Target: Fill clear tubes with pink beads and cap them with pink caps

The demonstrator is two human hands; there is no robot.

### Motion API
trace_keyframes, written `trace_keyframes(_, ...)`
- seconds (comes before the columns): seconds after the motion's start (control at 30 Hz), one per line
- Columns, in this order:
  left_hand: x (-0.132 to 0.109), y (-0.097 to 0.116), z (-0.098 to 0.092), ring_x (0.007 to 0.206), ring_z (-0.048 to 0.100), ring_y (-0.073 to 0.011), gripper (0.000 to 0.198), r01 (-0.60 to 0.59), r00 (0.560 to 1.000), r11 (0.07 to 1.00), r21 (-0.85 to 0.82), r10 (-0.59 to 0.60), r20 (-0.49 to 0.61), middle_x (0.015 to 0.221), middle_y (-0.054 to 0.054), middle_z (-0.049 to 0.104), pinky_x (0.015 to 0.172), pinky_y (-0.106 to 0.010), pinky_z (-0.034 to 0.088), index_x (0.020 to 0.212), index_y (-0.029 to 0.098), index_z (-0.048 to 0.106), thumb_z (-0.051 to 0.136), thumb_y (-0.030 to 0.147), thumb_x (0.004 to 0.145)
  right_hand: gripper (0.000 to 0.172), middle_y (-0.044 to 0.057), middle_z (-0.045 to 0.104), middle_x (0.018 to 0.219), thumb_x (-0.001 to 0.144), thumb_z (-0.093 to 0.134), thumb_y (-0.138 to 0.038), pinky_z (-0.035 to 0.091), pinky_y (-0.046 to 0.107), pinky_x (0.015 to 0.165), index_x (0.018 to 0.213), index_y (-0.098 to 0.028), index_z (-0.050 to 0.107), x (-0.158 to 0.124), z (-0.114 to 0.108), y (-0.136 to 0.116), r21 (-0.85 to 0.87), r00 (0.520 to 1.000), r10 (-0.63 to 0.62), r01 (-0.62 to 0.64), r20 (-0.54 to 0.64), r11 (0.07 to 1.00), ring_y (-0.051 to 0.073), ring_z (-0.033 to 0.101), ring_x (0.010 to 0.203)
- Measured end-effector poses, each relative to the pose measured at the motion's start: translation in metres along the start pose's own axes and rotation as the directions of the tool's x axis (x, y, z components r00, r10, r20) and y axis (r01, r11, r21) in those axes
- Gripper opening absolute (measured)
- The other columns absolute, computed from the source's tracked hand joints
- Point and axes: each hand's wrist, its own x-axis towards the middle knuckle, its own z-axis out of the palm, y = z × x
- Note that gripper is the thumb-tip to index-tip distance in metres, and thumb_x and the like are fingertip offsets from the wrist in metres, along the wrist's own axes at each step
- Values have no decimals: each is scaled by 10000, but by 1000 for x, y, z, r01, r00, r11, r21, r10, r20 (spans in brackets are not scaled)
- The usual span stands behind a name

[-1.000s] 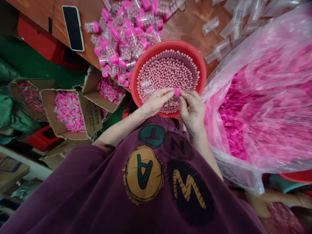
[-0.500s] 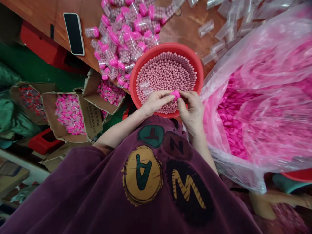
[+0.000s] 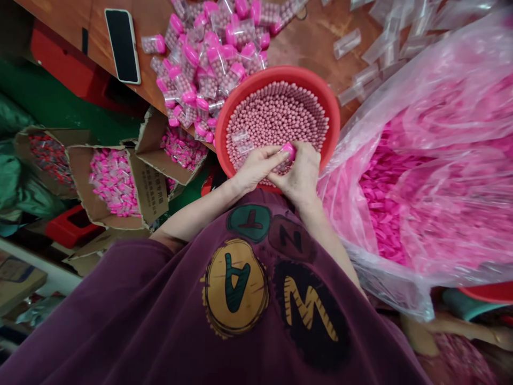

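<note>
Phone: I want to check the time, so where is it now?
In the head view, the phone lies at the upper left on the wooden table, near its edge, just left of the pile of pink-capped tubes.

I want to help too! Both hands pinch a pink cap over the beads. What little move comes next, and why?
Probably press the pink cap down tight: left hand and right hand both pinch it over the red basin, and the piled tubes beyond all wear caps.
</note>
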Motion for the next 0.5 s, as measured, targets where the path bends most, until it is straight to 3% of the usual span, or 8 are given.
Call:
trace_keyframes(0.13,6,-5,-8,1046,855,-190,287,46,999,998,-38,-45,8,973,-31,896,1054,-329,654,1154,182,919,981,417,1001,624,178,763,1273,914,919,-577,559,673,1158,1371,-281,615,3,8,4,0,997,38,-39,69,999,416,655,1233)
trace_keyframes(0.23,13,-9,-13,1021,852,-194,236,86,996,994,-72,-85,6,957,-48,896,1026,-323,661,1126,173,910,942,385,1029,678,180,767,1342,889,904,-538,549,697,1187,1433,-251,615,5,14,3,-19,990,79,-77,114,997,438,675,1298)
trace_keyframes(0.37,16,-7,-18,1126,849,-213,192,80,997,994,-74,-81,-14,1051,-77,912,1132,-354,638,1127,153,900,896,333,1059,810,237,690,1570,921,841,-483,544,723,1214,1618,-202,539,8,20,2,15,977,137,-142,163,990,484,653,1456)
trace_keyframes(0.5,13,-4,-21,1099,827,-177,118,69,997,996,-48,-68,26,1083,-56,905,1139,-316,601,1108,143,890,900,231,1030,752,256,696,1467,872,866,-468,524,753,1217,1512,-156,623,9,21,8,-58,974,127,-118,189,991,520,636,1436)
